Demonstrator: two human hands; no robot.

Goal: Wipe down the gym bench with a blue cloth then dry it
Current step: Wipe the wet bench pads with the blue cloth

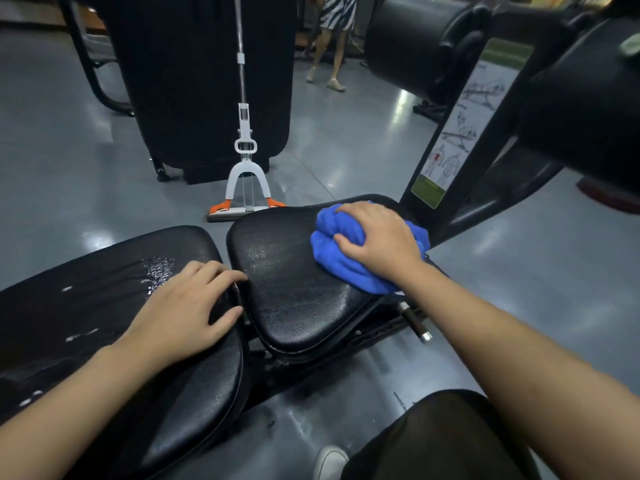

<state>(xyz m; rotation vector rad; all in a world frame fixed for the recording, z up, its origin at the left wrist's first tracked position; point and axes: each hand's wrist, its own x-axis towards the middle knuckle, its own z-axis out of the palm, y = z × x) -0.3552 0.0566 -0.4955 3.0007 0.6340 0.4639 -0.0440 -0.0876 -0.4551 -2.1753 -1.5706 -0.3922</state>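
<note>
The black gym bench has a small seat pad point(294, 285) in the middle and a long back pad point(86, 306) to its left. Both pads shine with water, and drops lie on the back pad. A bunched blue cloth point(341, 252) lies on the seat pad's far right part. My right hand point(379, 242) grips the cloth from above and presses it onto the pad. My left hand point(185, 315) rests flat on the back pad's near end, fingers spread toward the gap between the pads.
A white sponge mop point(244, 168) with orange clips leans against a black upright pad point(204, 81) behind the bench. Black roller pads point(415, 43) and a frame with an instruction sticker point(460, 123) stand at right. A person point(334, 39) walks on the grey floor beyond.
</note>
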